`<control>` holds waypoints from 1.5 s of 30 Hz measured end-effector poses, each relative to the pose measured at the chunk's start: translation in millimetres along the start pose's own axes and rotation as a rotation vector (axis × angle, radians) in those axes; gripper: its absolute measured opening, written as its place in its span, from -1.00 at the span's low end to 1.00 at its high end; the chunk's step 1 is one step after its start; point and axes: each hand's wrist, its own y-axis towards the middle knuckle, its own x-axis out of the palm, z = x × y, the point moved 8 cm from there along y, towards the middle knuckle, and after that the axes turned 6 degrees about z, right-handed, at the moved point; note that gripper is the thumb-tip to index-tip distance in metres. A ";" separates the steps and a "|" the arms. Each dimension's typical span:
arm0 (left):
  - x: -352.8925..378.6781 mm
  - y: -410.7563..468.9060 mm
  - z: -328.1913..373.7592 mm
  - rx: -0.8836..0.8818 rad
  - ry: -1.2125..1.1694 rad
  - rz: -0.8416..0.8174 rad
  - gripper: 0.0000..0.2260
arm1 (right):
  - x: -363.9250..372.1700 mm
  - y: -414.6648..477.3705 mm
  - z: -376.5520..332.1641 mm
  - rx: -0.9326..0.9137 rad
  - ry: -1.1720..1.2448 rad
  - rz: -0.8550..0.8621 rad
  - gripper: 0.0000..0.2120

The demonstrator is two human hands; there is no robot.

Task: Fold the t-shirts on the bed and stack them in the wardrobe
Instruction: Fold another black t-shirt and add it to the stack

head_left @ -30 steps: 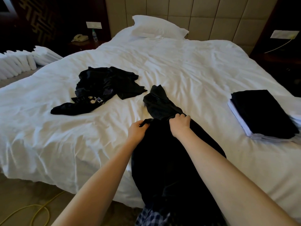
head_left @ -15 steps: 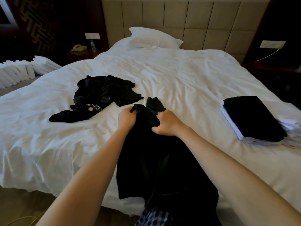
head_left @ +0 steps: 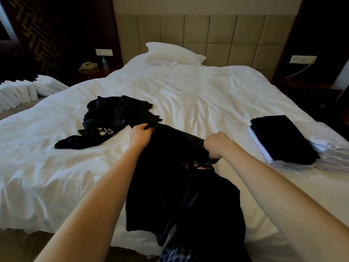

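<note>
"Hands, first note?"

"Left hand [head_left: 139,136] and right hand [head_left: 217,145] apart, both over the near part of the white-quilted bed [head_left: 188,95]. Each grips the top edge of one plain black cotton t-shirt [head_left: 170,176], fingers curled into the cloth. The shirt hangs from them down past the mattress edge. A small coloured print [head_left: 196,164] shows just below the right hand."

"Other shirts?"

"Crumpled heap of black t-shirts [head_left: 117,118] just beyond the left hand, its nearest flap beside the knuckles; touching or not, cannot tell. Squared stack of folded t-shirts [head_left: 283,138], black on top and white beneath, well out past the right hand."

"Farther off?"

"White pillow [head_left: 173,53] far ahead of both hands, at the padded beige headboard [head_left: 226,35]. Row of rolled white towels [head_left: 18,93] well out past the left hand, off the bed. Beige telephone [head_left: 87,65] and clear bottle [head_left: 104,62] beyond those, on a dark nightstand [head_left: 90,72]."
</note>
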 end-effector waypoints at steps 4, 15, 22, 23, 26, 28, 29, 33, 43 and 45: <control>5.8 0.1 9.1 -0.010 0.007 -0.021 -0.79 | -20.1 -10.8 36.4 0.145 0.174 0.139 -0.72; 69.2 -23.7 24.1 -0.071 -0.040 -0.258 -0.86 | -16.6 -52.6 71.0 0.440 1.545 0.621 -0.79; 70.8 -35.1 47.0 -0.043 -0.236 -0.438 -0.94 | -1.5 -54.6 94.9 0.642 1.536 0.813 -0.82; 68.8 -34.1 47.8 -0.023 -0.247 -0.445 -0.93 | -1.9 -56.0 96.6 0.641 1.534 0.822 -0.83; 58.8 -27.2 52.6 0.082 -0.212 -0.344 -0.89 | -5.3 -54.9 89.6 0.545 1.660 0.749 -0.89; 53.2 -23.3 55.5 0.113 -0.230 -0.240 -0.88 | -9.5 -52.3 81.3 0.463 1.746 0.705 -0.80; 50.8 -21.3 55.3 0.079 -0.283 -0.195 -0.87 | -11.4 -51.6 78.1 0.444 1.751 0.685 -0.75; 52.4 -17.1 49.9 -0.128 -0.504 -0.209 -0.87 | -11.3 -45.8 71.4 0.431 1.438 0.583 -0.83; 102.9 -78.6 99.6 0.371 0.141 -0.623 -0.70 | -26.3 -42.4 67.7 0.465 1.385 0.642 -0.81; 95.7 -73.6 103.7 0.367 0.063 -0.529 -0.86 | -26.4 -43.8 65.7 0.387 1.476 0.543 -0.81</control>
